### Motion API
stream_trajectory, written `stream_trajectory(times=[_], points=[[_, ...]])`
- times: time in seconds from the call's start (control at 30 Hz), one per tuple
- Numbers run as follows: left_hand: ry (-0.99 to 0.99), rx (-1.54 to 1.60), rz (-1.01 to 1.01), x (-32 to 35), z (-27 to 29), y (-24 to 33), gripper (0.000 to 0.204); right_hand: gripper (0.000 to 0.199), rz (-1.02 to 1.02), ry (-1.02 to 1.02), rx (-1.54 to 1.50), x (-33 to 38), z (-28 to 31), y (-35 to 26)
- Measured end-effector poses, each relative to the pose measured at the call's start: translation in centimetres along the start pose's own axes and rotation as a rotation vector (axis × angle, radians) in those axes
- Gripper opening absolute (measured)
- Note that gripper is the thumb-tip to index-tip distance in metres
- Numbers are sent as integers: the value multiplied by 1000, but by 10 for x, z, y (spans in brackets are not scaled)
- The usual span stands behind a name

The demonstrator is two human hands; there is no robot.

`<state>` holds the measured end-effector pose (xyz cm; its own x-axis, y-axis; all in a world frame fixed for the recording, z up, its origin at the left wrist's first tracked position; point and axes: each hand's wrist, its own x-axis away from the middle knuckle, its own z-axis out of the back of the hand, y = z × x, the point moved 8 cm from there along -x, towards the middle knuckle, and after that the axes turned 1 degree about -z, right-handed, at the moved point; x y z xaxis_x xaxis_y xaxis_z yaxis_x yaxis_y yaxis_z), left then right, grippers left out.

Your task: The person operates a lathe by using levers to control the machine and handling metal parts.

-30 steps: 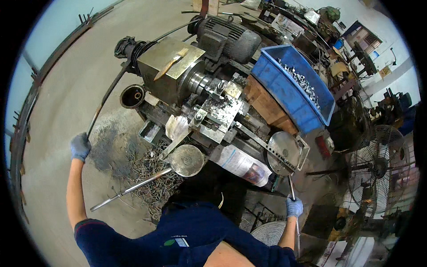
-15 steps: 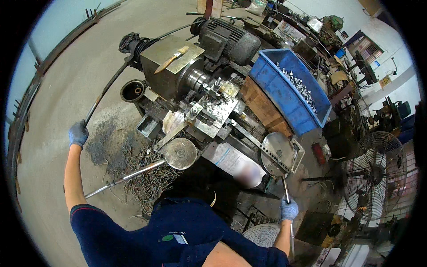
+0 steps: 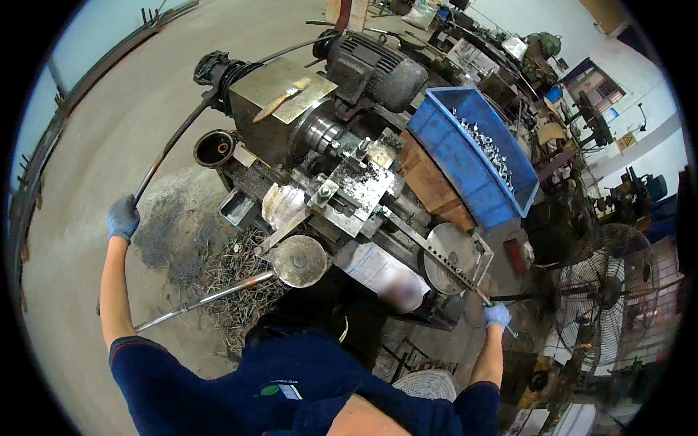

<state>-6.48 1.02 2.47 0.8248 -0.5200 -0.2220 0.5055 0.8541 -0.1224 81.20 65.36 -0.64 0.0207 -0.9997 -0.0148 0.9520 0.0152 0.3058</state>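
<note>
Left hand: I saw the gloved left hand (image 3: 123, 219) out at the far left, its fingers curled around the lower end of a long dark lever (image 3: 161, 163).
Long lever: it slanted up and to the right from that grip to the black fitting (image 3: 215, 71) beside the boxy housing (image 3: 256, 120).
Right hand: I had the gloved right hand (image 3: 497, 315) at the right, its fingers wrapped around a thin metal handle (image 3: 481, 296), whose tip stuck out below the glove.
Thin handle: it sat by the lower end of a perforated bar (image 3: 429, 251), which crossed over the right round plate (image 3: 442, 240).
Machine: in front of the body, between the two arms, I made out a shiny chuck (image 3: 320, 134) on the housing and a metal slide (image 3: 358, 190) littered with shavings.
Brush: it lay on top of the housing, with the ribbed motor (image 3: 374, 69) behind.
Left disc: a round disc (image 3: 299, 260) with a long rod (image 3: 225, 292) stood nearest the body, above a heap of curly metal scrap (image 3: 236, 320) on the floor.
Blue crate: to the right of the slide, the blue crate (image 3: 451, 156) leaned in my view beside a wooden block (image 3: 432, 182) and held small shiny parts (image 3: 486, 149).
Fan: a caged fan (image 3: 611, 294) stood farther right, well apart from the machine.
</note>
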Motion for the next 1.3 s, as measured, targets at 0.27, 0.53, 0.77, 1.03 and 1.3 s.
stream_trajectory(times=[0.27, 0.53, 0.77, 1.03, 1.3], points=[[-36, 34, 48, 2, -1, -3, 18, 24, 1038, 215, -830, 73, 296, -290], [-39, 241, 101, 27, 7, -9, 34, 56, 1308, 257, 205, 168, 323, -552], [-289, 309, 135, 70, 1, -2, 28, 50, 1270, 274, 137, 148, 323, -566], [-107, 83, 8, 65, -9, -26, 30, 47, 1313, 322, 43, 152, 322, -569], [141, -197, -101, -61, -35, -134, 11, 51, 1176, 293, 55, 153, 330, -570]])
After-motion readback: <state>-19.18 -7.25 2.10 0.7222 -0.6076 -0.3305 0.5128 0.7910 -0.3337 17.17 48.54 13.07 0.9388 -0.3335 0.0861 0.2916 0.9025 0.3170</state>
